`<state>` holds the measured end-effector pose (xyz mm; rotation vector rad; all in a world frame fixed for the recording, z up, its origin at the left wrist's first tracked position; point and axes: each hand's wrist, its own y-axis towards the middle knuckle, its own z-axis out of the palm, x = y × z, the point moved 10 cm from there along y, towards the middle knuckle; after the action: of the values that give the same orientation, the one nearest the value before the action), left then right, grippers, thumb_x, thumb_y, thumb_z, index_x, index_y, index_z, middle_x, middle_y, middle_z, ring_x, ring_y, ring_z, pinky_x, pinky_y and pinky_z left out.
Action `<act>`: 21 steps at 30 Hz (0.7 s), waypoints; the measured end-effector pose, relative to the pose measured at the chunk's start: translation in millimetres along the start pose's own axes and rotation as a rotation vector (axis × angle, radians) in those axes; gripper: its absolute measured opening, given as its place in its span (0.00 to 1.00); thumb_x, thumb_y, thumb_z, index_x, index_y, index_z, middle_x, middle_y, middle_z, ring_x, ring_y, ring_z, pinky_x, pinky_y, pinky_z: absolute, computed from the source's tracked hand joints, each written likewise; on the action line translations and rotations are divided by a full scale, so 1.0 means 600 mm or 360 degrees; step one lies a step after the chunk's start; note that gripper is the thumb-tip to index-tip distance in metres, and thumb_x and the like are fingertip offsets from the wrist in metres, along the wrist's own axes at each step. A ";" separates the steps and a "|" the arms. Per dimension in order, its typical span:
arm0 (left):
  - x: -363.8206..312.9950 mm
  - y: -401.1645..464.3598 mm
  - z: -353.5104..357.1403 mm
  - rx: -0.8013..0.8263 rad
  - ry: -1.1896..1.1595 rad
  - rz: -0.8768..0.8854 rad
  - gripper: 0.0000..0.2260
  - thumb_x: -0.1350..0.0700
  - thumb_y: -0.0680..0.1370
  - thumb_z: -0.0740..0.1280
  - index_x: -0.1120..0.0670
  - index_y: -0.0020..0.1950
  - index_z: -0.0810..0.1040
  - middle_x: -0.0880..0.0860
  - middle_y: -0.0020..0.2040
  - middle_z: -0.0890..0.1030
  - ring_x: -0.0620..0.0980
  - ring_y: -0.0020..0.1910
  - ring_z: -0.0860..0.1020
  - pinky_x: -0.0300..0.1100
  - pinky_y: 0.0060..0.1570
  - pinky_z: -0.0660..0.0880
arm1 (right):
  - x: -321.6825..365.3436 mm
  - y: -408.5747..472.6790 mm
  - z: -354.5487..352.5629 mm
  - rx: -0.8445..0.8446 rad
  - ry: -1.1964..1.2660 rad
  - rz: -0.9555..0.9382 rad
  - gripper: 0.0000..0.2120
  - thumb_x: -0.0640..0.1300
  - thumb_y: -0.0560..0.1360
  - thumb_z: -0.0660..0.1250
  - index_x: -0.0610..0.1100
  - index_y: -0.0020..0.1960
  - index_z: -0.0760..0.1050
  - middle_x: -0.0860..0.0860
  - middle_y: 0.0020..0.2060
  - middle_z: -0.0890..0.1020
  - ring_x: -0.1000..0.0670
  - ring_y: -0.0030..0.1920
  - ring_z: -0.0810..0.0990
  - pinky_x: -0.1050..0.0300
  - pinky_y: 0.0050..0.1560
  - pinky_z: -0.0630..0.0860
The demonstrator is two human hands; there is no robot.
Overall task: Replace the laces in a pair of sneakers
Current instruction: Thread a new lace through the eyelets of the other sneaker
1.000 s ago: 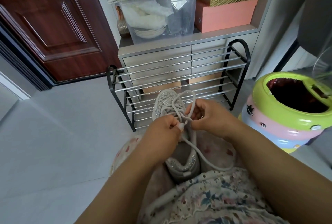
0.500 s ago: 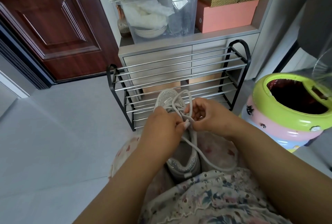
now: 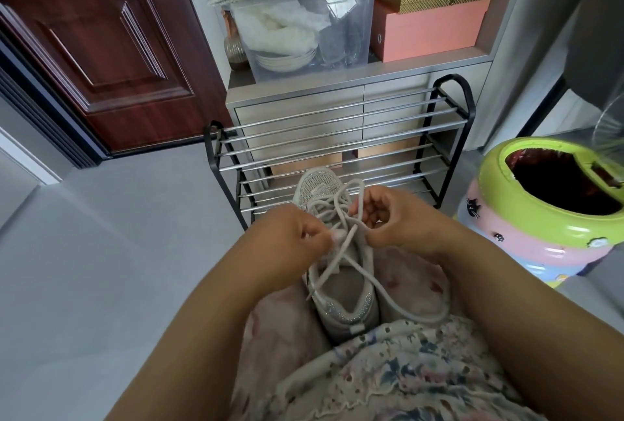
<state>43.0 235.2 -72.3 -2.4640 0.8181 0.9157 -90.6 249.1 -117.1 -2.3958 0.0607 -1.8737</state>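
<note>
A pale grey sneaker (image 3: 341, 299) with sparkly trim stands between my knees, toe pointing away from me. A white lace (image 3: 391, 295) runs through its eyelets, crosses over the tongue and trails in a long loop to the right across my lap. My left hand (image 3: 290, 238) pinches one strand of the lace above the tongue. My right hand (image 3: 395, 221) holds a loop of the same lace between its curled fingers. The two hands sit close together over the middle of the shoe.
A black metal shoe rack (image 3: 337, 150) with chrome bars stands just beyond the sneaker. A green, pink and blue bin (image 3: 540, 218) is at the right. Behind are a grey cabinet (image 3: 304, 99), a clear storage box (image 3: 304, 32), pink boxes (image 3: 432, 25) and a dark red door (image 3: 101, 49).
My hands have drawn slightly apart, and the lace now crosses in a clear X over the tongue. The sneaker has stayed in place.
</note>
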 end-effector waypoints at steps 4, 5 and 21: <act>-0.009 0.024 0.026 -0.0200 0.0130 0.0028 0.16 0.46 0.76 0.68 0.53 0.33 0.82 0.47 0.23 0.71 0.42 0.21 0.66 0.33 0.25 0.62 | -0.002 -0.002 0.001 0.0016 0.0053 -0.0009 0.16 0.27 0.66 0.71 0.38 0.52 0.76 0.44 0.42 0.80 0.50 0.41 0.77 0.59 0.43 0.75; -0.012 0.027 0.033 -0.0197 0.0133 0.0051 0.13 0.48 0.76 0.69 0.53 0.34 0.83 0.47 0.24 0.72 0.42 0.22 0.68 0.31 0.24 0.61 | -0.001 -0.002 0.001 0.0023 0.0067 -0.0012 0.16 0.28 0.65 0.71 0.38 0.51 0.76 0.44 0.42 0.80 0.51 0.41 0.77 0.60 0.42 0.75; 0.008 0.012 0.015 -0.0057 0.0088 -0.0146 0.22 0.44 0.77 0.65 0.56 0.28 0.71 0.48 0.22 0.65 0.47 0.22 0.63 0.40 0.28 0.65 | -0.004 0.002 0.002 0.0035 0.0031 -0.0018 0.16 0.27 0.67 0.70 0.39 0.53 0.75 0.39 0.46 0.81 0.48 0.43 0.77 0.53 0.48 0.76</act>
<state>37.3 232.7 -83.4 -2.5453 0.7061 0.8398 -89.9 248.3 -119.7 -2.3687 0.0277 -1.8924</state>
